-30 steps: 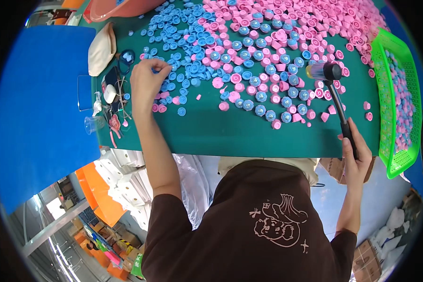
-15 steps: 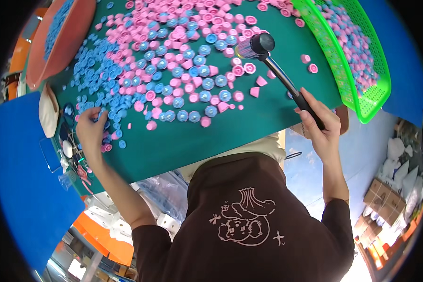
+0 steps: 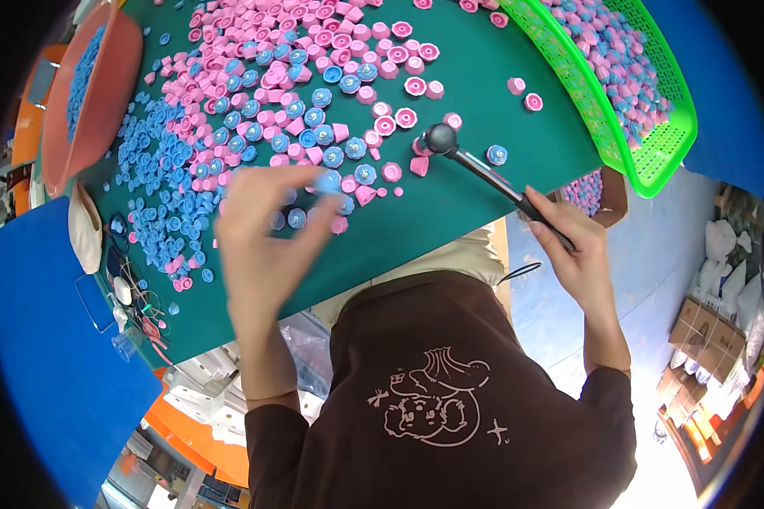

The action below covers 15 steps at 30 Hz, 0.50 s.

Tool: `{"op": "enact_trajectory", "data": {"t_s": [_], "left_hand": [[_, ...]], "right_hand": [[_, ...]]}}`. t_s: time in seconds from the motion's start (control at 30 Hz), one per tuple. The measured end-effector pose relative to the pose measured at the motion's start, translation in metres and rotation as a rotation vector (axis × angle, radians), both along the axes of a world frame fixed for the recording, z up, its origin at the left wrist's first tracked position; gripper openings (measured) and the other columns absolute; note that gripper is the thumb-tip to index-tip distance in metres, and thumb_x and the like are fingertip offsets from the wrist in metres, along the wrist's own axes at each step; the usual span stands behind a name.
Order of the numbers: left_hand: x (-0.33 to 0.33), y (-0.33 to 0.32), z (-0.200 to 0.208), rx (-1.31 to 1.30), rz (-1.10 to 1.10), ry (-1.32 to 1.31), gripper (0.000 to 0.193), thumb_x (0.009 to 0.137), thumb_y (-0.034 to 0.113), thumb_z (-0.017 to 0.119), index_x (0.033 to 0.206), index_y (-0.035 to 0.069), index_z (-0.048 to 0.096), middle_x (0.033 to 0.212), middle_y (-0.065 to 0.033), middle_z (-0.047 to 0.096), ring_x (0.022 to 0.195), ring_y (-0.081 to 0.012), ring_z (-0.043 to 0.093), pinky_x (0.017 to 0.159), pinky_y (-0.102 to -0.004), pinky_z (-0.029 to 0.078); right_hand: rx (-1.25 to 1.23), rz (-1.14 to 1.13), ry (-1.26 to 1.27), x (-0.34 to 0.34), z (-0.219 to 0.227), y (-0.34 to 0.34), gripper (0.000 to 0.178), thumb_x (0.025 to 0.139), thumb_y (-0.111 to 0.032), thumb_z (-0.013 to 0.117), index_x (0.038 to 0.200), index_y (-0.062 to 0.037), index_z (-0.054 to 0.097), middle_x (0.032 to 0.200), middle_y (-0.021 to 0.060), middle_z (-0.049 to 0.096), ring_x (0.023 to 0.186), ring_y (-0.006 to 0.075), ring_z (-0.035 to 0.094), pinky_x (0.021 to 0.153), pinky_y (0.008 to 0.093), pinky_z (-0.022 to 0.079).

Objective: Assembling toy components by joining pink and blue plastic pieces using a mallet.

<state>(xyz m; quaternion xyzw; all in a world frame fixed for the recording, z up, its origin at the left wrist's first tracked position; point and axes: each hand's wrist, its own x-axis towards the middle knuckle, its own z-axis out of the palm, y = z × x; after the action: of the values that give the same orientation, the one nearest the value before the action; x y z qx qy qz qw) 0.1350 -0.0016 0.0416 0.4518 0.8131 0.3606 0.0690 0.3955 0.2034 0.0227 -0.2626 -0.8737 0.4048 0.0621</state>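
My left hand (image 3: 267, 242) is blurred above the near middle of the table, thumb and forefinger curled round a small blue flower-shaped cap (image 3: 328, 181) at the fingertips. Pink cup-shaped pieces (image 3: 391, 172) and blue caps lie around and below it; the hand hides some of them. My right hand (image 3: 575, 253) is closed on the black grip of a hammer (image 3: 494, 178), its black head pointing far left, over or beside a pink piece (image 3: 418, 166). One blue cap (image 3: 497, 154) lies right of the hammer's shaft.
Loose blue caps (image 3: 157, 153) heap on the green table (image 3: 484, 93) at the left, pink pieces at the back. A salmon-coloured basin (image 3: 119, 76) stands far left, a green basket (image 3: 666, 165) of pieces far right. Below it sits a carton (image 3: 615, 199). Tools and cords (image 3: 132, 288) lie left.
My left hand has moved right from the blue heap, a blue cap at its fingertips. The hammer head has come lower and a little left in view, still in my right hand.
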Motion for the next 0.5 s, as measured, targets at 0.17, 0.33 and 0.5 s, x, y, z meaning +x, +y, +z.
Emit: {"op": "enact_trajectory", "data": {"t_s": [0.17, 0.33, 0.5], "left_hand": [[0.035, 0.033, -0.023, -0.098, -0.401, 0.161, 0.026, 0.072, 0.013, 0.076, 0.095, 0.013, 0.066, 0.108, 0.0018, 0.067, 0.1, -0.0218, 0.058, 0.086, -0.037, 0.04], [0.031, 0.034, -0.033, -0.186, -0.367, 0.168, 0.022, 0.073, 0.014, 0.075, 0.093, 0.011, 0.066, 0.116, 0.0022, 0.066, 0.113, -0.0236, 0.055, 0.091, -0.0408, 0.037], [0.025, 0.043, -0.035, -0.051, -0.233, 0.173, 0.026, 0.07, 0.009, 0.077, 0.093, 0.009, 0.067, 0.096, -0.0032, 0.068, 0.098, -0.0241, 0.059, 0.083, -0.0382, 0.042]], "right_hand": [[-0.039, -0.019, 0.033, -0.002, -0.002, 0.001, 0.039, 0.088, -0.003, 0.064, 0.126, -0.0007, 0.06, 0.085, 0.0083, 0.063, 0.073, 0.0147, 0.056, 0.071, 0.0253, 0.044], [-0.056, -0.095, 0.091, 0.004, -0.006, 0.007, 0.038, 0.089, -0.004, 0.063, 0.126, -0.0002, 0.06, 0.087, 0.0061, 0.065, 0.075, 0.0115, 0.056, 0.071, 0.0235, 0.044], [-0.077, -0.121, 0.108, 0.005, -0.006, 0.008, 0.038, 0.089, -0.004, 0.064, 0.127, -0.0005, 0.06, 0.087, 0.0053, 0.065, 0.077, 0.0105, 0.056, 0.072, 0.0226, 0.043]]}}
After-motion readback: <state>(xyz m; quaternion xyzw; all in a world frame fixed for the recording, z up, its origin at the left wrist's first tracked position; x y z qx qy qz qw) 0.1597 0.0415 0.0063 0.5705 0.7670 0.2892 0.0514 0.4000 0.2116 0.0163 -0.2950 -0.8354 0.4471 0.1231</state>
